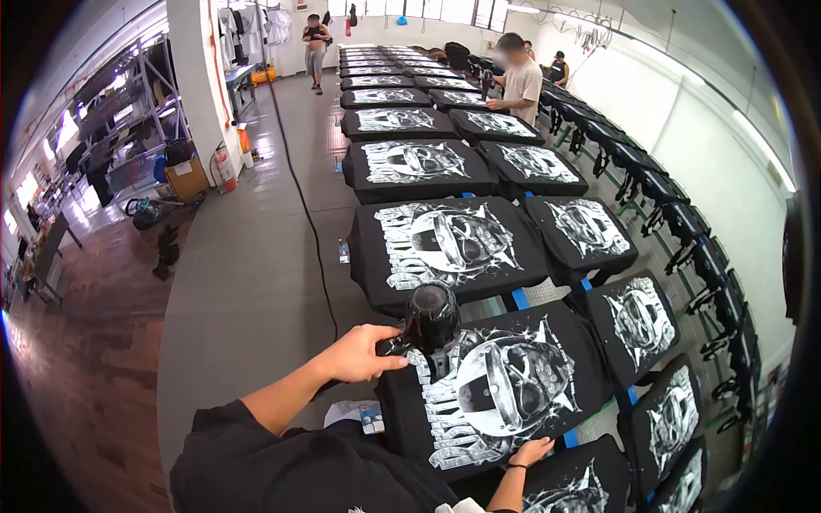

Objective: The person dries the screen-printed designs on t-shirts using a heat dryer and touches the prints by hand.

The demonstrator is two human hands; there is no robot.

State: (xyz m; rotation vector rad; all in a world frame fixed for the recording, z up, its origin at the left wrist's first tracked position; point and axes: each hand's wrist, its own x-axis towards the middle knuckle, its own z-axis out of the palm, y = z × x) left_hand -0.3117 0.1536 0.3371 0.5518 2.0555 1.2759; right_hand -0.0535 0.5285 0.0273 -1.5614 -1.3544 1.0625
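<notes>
Black blower (432, 321) hangs over the far left corner of the printed shirt (513, 389), its narrow nozzle angled down at the cloth; whether it touches the fabric I cannot tell. The left hand (363, 352) is at that same corner of the printed shirt, its fingers curled closed around the blower's handle. At the near edge of the printed shirt, the right hand (532, 451) rests against the cloth, its fingers fairly straight and only slightly bent; whether they pinch the fabric I cannot tell. A dark bracelet (516, 466) circles that wrist.

The printed shirt lies spread flat, with a white skull-and-helmet design across it. Beside its left edge sits a small blue-and-white box (371, 419). Just beyond the printed shirt lies a second shirt (462, 244) with the same design, and further such shirts run in two rows past it. Right of the printed shirt is a neighbouring shirt (637, 321), also black and white. A dark cord (295, 171) runs along the floor to the left of the printed shirt. Well beyond the printed shirt, a person in a light top (520, 85) stands beside the rows.
</notes>
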